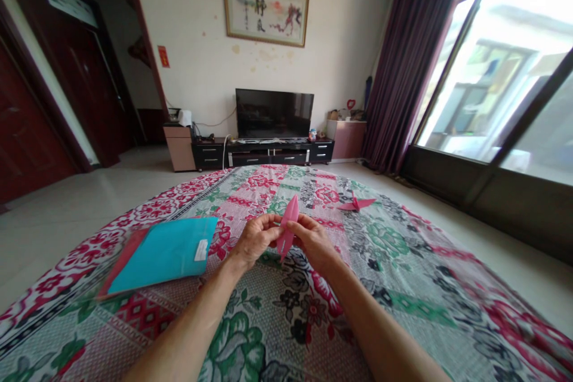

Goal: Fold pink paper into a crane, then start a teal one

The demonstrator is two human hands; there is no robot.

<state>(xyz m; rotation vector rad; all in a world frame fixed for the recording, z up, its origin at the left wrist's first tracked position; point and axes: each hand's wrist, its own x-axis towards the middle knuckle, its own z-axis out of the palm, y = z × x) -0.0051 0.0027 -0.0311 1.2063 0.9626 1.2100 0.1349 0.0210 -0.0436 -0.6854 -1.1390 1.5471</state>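
A narrow piece of folded pink paper [290, 215], pointed at its upper and lower ends, is held upright above the table in the head view. My left hand [257, 242] pinches its left side between thumb and fingers. From the right, my right hand [313, 242] grips the same paper with the thumb lying on its face. Both hands are closed, and some fingertips are hidden behind the paper. A folded pink paper crane [357, 203] with spread wings rests on the tablecloth, beyond and right of my hands.
A flowered cloth covers the round table [394, 304]. Blue and red paper sheets in a clear sleeve [170, 253] lie to the left. Beyond the table, a television [274, 114] stands on a low black cabinet [250, 158]. Tall windows and a dark curtain [403, 59] are at right.
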